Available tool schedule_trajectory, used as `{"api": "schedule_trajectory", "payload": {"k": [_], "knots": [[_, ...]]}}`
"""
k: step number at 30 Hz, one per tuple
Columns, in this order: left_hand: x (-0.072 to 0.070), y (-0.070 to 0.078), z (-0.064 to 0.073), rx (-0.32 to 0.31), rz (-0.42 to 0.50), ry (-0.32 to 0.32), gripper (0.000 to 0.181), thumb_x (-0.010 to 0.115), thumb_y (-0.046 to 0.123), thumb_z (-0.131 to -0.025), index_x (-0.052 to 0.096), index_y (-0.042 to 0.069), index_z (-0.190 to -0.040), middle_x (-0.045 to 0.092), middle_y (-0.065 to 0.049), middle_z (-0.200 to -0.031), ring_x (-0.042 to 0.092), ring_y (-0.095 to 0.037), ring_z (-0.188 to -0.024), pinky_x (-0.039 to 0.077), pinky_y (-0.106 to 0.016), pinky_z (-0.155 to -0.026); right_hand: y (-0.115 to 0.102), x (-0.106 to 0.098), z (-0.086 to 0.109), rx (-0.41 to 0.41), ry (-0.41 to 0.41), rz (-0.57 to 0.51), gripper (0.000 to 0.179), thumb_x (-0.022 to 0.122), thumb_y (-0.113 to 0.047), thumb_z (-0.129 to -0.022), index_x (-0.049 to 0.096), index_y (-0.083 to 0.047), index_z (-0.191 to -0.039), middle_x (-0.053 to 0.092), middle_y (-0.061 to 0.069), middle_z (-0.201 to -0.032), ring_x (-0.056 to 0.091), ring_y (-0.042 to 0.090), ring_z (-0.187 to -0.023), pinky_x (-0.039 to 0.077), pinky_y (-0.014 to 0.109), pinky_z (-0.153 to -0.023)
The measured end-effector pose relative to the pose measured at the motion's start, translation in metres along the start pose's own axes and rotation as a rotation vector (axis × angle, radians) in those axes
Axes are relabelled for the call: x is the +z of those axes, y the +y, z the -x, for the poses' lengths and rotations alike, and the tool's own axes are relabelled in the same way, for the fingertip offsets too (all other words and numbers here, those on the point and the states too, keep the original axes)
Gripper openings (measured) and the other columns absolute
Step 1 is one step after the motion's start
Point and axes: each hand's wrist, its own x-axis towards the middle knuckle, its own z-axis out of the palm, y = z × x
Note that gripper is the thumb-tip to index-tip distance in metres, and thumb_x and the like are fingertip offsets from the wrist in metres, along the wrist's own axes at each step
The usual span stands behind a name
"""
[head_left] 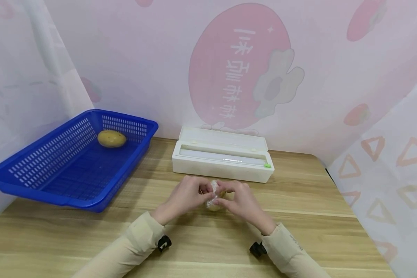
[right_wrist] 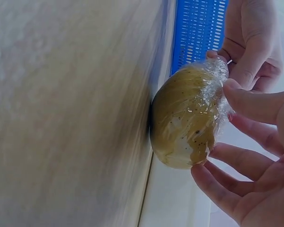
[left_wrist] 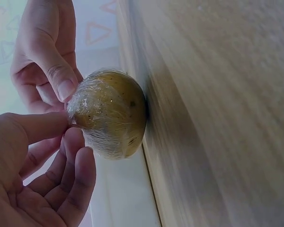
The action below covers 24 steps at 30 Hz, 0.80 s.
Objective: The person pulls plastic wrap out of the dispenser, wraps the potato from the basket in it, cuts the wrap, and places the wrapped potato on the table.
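A potato (left_wrist: 118, 111) wrapped in clear cling film (right_wrist: 213, 87) rests on the wooden table between both hands. Gathered film bunches up on top of it. My left hand (head_left: 191, 193) pinches this bunch with thumb and fingertips. From the other side, my right hand (head_left: 241, 199) also pinches the film between thumb and forefinger. In the right wrist view, lower fingertips of the right hand (right_wrist: 260, 161) lie against the potato's side. Seen from the head, hands and film cover much of the potato.
Just behind the hands stands a white cling film box (head_left: 222, 172), its lid raised and a roll inside. At the left, a blue plastic basket (head_left: 100, 200) holds one unwrapped potato (head_left: 112, 138). A printed cloth (head_left: 153, 77) hangs behind the wooden table (head_left: 305, 216).
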Motion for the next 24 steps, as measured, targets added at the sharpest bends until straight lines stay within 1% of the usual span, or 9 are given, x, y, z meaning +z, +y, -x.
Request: {"api": "schedule_trajectory", "payload": {"k": [3,5,7,10,13,14,17,20,24], "knots": [[-0.002,-0.001,0.0,0.03,0.016,-0.032,0.014,0.079,0.018,-0.085,0.07,0.02,-0.074,0.061,0.016,-0.065,0.055,-0.002,-0.058,0.047,-0.024,-0.053,0.0,0.0,0.0,-0.031,0.005,-0.014,0.012,0.085,-0.016,-0.078,0.079,-0.01,-0.087,0.066,0.014,-0.12,0.064,0.026,-0.108,0.053,0.04,-0.082],[-0.006,-0.002,0.0,0.057,0.045,-0.088,0.008,0.078,0.017,-0.086,0.075,0.017,-0.078,0.065,0.014,-0.068,0.058,-0.003,-0.06,0.05,-0.024,-0.055,0.001,0.001,0.0,-0.05,0.009,-0.034,0.012,0.084,-0.014,-0.079,0.08,-0.008,-0.088,0.065,0.017,-0.119,0.064,0.03,-0.109,0.055,0.038,-0.075],[-0.011,-0.004,-0.001,0.077,0.066,-0.155,0.002,0.079,0.015,-0.085,0.078,0.013,-0.085,0.069,0.01,-0.076,0.06,-0.004,-0.064,0.051,-0.024,-0.059,0.003,0.0,0.0,-0.062,0.009,-0.053,0.013,0.084,-0.013,-0.079,0.079,-0.006,-0.088,0.064,0.019,-0.119,0.064,0.033,-0.108,0.053,0.036,-0.062],[-0.017,-0.006,-0.001,0.091,0.071,-0.238,0.015,0.083,0.014,-0.08,0.079,0.011,-0.095,0.071,0.003,-0.088,0.062,-0.004,-0.069,0.053,-0.024,-0.062,0.006,-0.001,0.0,-0.067,0.004,-0.059,0.014,0.084,-0.013,-0.079,0.079,-0.005,-0.09,0.065,0.019,-0.117,0.065,0.034,-0.106,0.047,0.031,-0.053],[-0.018,-0.01,-0.001,0.119,0.048,-0.266,0.032,0.085,0.015,-0.078,0.077,0.008,-0.108,0.069,0.0,-0.097,0.062,-0.004,-0.071,0.052,-0.023,-0.063,0.009,-0.005,-0.002,-0.053,-0.023,-0.075,0.013,0.083,-0.012,-0.079,0.08,-0.008,-0.091,0.066,0.015,-0.117,0.065,0.03,-0.106,0.052,0.025,-0.062],[-0.018,-0.011,-0.002,0.132,0.038,-0.269,0.036,0.086,0.016,-0.078,0.075,0.008,-0.112,0.068,-0.001,-0.098,0.061,-0.004,-0.07,0.052,-0.023,-0.063,0.011,-0.005,-0.003,-0.046,-0.036,-0.084,0.013,0.083,-0.012,-0.079,0.08,-0.009,-0.092,0.066,0.013,-0.118,0.065,0.028,-0.107,0.054,0.026,-0.069],[-0.016,-0.014,-0.003,0.165,-0.001,-0.276,0.045,0.084,0.019,-0.08,0.07,0.01,-0.122,0.065,0.001,-0.097,0.06,-0.003,-0.07,0.051,-0.022,-0.062,0.013,-0.008,-0.004,-0.014,-0.077,-0.122,0.012,0.082,-0.012,-0.08,0.08,-0.012,-0.092,0.066,0.009,-0.12,0.066,0.023,-0.104,0.056,0.032,-0.076],[-0.016,-0.015,-0.005,0.172,-0.035,-0.297,0.045,0.083,0.022,-0.082,0.069,0.012,-0.124,0.062,0.002,-0.093,0.058,-0.003,-0.071,0.05,-0.023,-0.063,0.015,-0.009,-0.005,0.014,-0.098,-0.144,0.011,0.082,-0.013,-0.081,0.08,-0.013,-0.092,0.066,0.008,-0.121,0.066,0.021,-0.1,0.057,0.034,-0.072],[-0.016,-0.016,-0.011,0.168,-0.018,-0.324,0.04,0.082,0.021,-0.083,0.07,0.012,-0.12,0.062,0.001,-0.091,0.057,-0.006,-0.072,0.05,-0.024,-0.062,0.016,-0.01,-0.005,0.029,-0.104,-0.15,0.01,0.083,-0.013,-0.079,0.08,-0.012,-0.089,0.067,0.007,-0.119,0.067,0.02,-0.098,0.057,0.033,-0.071]]}}
